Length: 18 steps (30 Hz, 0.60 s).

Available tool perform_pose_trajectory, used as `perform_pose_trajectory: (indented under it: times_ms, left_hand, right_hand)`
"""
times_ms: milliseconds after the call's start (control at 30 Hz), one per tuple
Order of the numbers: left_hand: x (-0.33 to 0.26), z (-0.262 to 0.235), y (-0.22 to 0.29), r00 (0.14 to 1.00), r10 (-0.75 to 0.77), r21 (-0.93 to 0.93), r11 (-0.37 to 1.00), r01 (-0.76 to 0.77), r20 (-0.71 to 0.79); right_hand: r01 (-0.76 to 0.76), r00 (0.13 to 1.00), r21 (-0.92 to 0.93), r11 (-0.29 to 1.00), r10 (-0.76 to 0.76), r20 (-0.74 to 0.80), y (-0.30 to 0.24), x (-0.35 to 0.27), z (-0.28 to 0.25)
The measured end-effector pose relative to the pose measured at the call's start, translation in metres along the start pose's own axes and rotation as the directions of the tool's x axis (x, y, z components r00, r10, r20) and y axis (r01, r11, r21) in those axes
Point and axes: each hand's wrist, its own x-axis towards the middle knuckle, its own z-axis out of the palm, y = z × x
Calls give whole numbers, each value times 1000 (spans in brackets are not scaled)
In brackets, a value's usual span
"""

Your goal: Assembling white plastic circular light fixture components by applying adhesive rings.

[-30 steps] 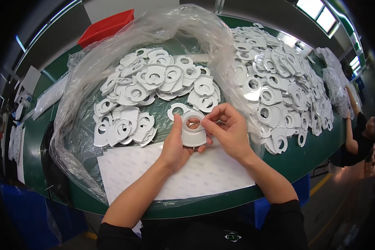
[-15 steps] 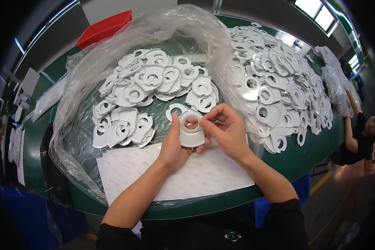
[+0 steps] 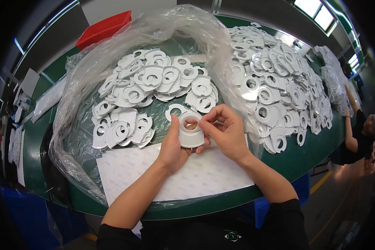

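A white plastic part with a round hole [image 3: 191,139] is held in front of me, above a white sheet [image 3: 166,183]. My left hand [image 3: 171,148] is closed around its left side and underside, thumb along the edge. My right hand [image 3: 226,132] pinches at the upper right of the ring; whether something small sits between those fingertips I cannot make out. Just behind lies another white ring part [image 3: 176,110], partly hidden. Beyond my hands, a pile of similar white parts [image 3: 134,94] rests on a clear plastic bag [image 3: 81,83].
A larger heap of white parts [image 3: 275,98] covers the right of the green table [image 3: 221,205]. At the back left stands a red bin [image 3: 102,30]. A co-worker's arm [image 3: 351,125] reaches toward a bagged pile [image 3: 330,68] at the far right.
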Motion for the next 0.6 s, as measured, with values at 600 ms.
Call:
perform_pose_trajectory:
  times_ms: [600]
  left_hand:
    - [0,1,2,999,20,66,998,-22,26]
  right_hand:
    - [103,994,-187,977,-106,-7,0,-3,2]
